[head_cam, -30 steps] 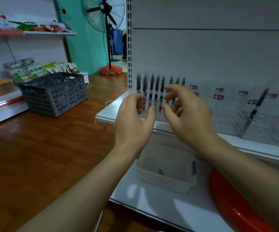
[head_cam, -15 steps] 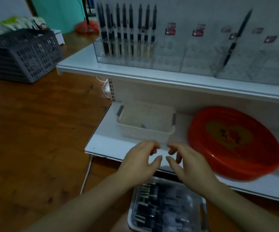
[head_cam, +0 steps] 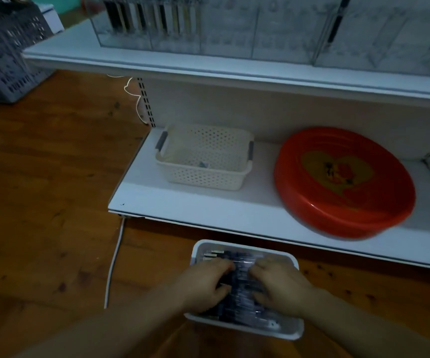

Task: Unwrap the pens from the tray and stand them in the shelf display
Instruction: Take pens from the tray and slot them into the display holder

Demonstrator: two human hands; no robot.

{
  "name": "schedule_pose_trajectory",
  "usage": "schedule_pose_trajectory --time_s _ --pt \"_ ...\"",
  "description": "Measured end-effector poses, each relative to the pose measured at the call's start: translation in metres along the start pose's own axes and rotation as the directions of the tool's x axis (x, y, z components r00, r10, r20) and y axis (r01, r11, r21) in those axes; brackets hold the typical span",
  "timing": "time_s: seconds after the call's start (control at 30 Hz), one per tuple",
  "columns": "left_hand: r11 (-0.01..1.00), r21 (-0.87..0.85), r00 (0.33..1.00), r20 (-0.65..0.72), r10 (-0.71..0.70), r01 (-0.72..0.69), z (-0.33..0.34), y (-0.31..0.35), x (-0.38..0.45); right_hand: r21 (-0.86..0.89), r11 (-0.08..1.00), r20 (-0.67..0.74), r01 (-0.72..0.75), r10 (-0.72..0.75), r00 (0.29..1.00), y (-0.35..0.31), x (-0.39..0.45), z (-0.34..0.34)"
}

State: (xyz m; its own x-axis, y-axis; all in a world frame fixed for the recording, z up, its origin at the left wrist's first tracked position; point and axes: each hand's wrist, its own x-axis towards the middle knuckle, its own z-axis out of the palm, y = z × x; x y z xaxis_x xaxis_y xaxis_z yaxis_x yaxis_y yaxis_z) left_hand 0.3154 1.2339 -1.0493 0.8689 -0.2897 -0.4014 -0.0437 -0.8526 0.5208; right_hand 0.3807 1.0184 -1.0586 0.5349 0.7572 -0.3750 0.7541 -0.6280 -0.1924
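A white tray [head_cam: 287, 335] lies on the wooden floor in front of the bottom shelf, filled with several dark wrapped pens [head_cam: 239, 307]. My left hand [head_cam: 203, 282] and my right hand [head_cam: 283, 285] are both down in the tray. On each, fingers and thumb curl around pens in the pile. On the upper shelf stands the clear shelf display [head_cam: 224, 34], with several pens [head_cam: 141, 19] upright in its left section. A single black pen [head_cam: 336, 21] leans further right.
A cream perforated basket [head_cam: 203, 177] and a red round plate [head_cam: 343, 182] sit on the lower white shelf [head_cam: 208, 210]. A grey crate [head_cam: 2, 55] stands on the floor at the far left. A white cable [head_cam: 113, 262] runs down beside the shelf.
My view dropped from the display to the floor. Both hands came down from the upper shelf, passed the lower shelf and now rest in the tray on the pens.
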Motion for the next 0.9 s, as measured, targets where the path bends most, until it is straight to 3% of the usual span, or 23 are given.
schedule_pose_trajectory --time_s 0.1,0.53,0.77,0.9 --pt "1.000 -0.023 0.998 0.055 0.006 -0.005 0.007 0.003 0.002 -0.052 0.999 0.083 -0.006 0.011 0.996 -0.004 0.001 0.007" --pt "0.999 -0.029 0.989 0.148 -0.026 0.030 0.018 -0.010 0.003 0.016 1.000 0.070 0.000 -0.001 0.998 -0.011 0.001 0.017" --pt "0.999 -0.025 0.994 0.108 -0.023 0.026 0.012 -0.007 0.004 0.143 0.990 -0.125 0.018 0.000 0.992 0.015 0.001 0.000" --pt "1.000 -0.016 0.993 -0.118 -0.022 0.021 0.003 -0.002 0.003 0.363 0.931 -0.295 0.022 0.092 0.951 0.022 -0.001 -0.027"
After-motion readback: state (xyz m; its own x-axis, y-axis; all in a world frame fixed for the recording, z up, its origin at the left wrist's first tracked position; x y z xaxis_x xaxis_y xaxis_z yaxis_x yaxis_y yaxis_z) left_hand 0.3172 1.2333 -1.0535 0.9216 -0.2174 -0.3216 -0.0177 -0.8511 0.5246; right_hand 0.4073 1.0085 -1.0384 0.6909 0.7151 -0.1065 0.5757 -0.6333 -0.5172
